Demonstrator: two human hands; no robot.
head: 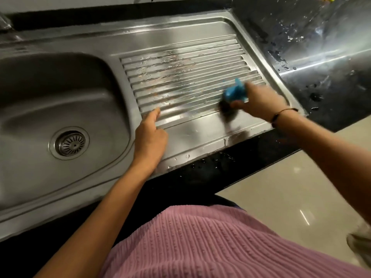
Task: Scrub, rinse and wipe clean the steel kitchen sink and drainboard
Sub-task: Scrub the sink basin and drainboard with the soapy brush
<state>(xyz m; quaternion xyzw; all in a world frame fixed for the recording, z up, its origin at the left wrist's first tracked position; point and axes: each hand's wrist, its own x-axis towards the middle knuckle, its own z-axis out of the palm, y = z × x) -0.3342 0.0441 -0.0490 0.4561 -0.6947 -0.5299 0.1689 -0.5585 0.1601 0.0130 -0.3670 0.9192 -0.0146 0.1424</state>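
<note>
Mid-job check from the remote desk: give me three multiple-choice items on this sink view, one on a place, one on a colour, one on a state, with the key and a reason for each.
1. Where does the scrubber work?
A. in the basin
B. at the right end of the ribbed drainboard
C. on the floor

2. What colour is the scrubber's handle?
A. red
B. white
C. blue

3. How is the left hand?
A. resting on the drainboard with one finger out, holding nothing
B. gripping a cloth
C. covering the drain strainer

Key:
1 B: the right hand grips the scrubber over the right end of the ribs of the drainboard, not in the basin.
2 C: the part above the dark bristles is blue.
3 A: the left hand lies at the ribs' near left corner, away from the drain strainer.
</note>
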